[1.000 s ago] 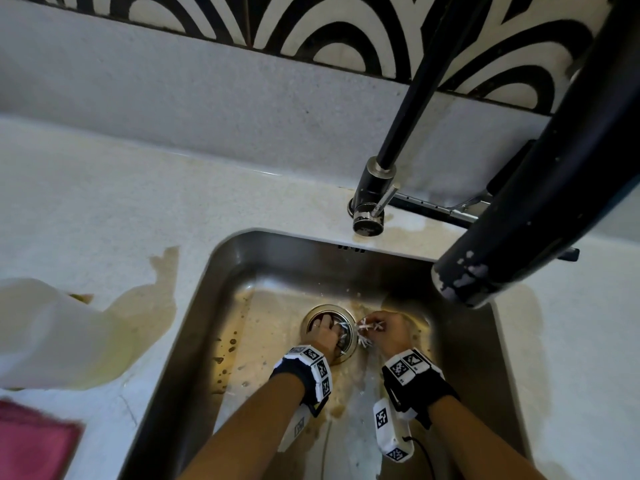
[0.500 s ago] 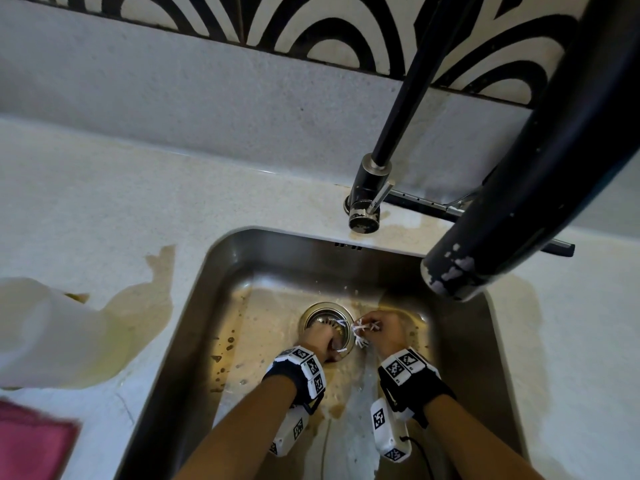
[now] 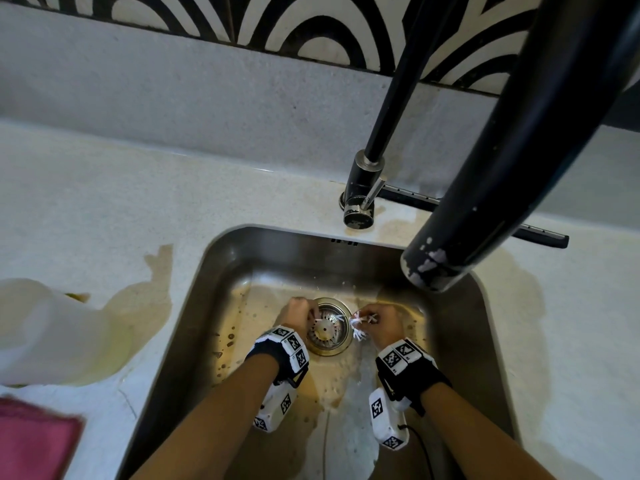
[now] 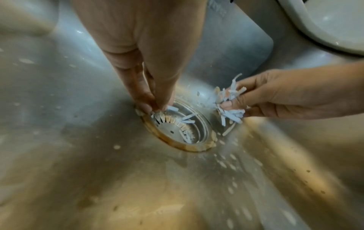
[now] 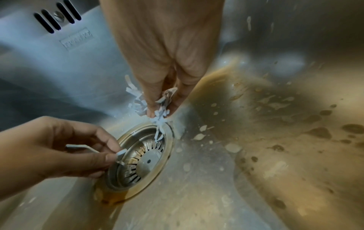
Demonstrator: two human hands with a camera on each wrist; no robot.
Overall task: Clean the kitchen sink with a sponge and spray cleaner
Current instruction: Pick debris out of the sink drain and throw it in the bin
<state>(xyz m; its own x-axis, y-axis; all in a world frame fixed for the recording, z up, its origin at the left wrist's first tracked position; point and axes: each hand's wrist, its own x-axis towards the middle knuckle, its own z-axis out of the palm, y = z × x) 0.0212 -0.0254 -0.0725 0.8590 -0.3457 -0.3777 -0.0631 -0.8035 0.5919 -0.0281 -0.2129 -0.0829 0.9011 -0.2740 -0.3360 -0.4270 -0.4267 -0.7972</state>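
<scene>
A stained steel sink [image 3: 194, 306] holds a round drain strainer [image 3: 327, 332] with several white paper strips [image 4: 187, 120] lying in it. My left hand [image 3: 298, 313] is at the strainer's left rim and pinches a paper strip [image 5: 120, 153] there. My right hand [image 3: 381, 322], just right of the drain, grips a bunch of wet paper strips [image 4: 230, 105] that stick out from its fingers [image 5: 157, 99]. Brown stains and splashes cover the sink floor [image 5: 275, 140]. No sponge or spray bottle shows clearly.
A black tap [image 3: 363, 188] stands behind the sink and its spout [image 3: 485, 188] hangs over the right side. A brown puddle [image 3: 152, 299] lies on the white counter at the left, with a white blurred object [image 3: 52, 334] and a pink cloth [image 3: 31, 441] beside it.
My left hand has shifted from over the strainer to its left rim, uncovering the strainer. The right hand stays beside the drain with its bunch of strips.
</scene>
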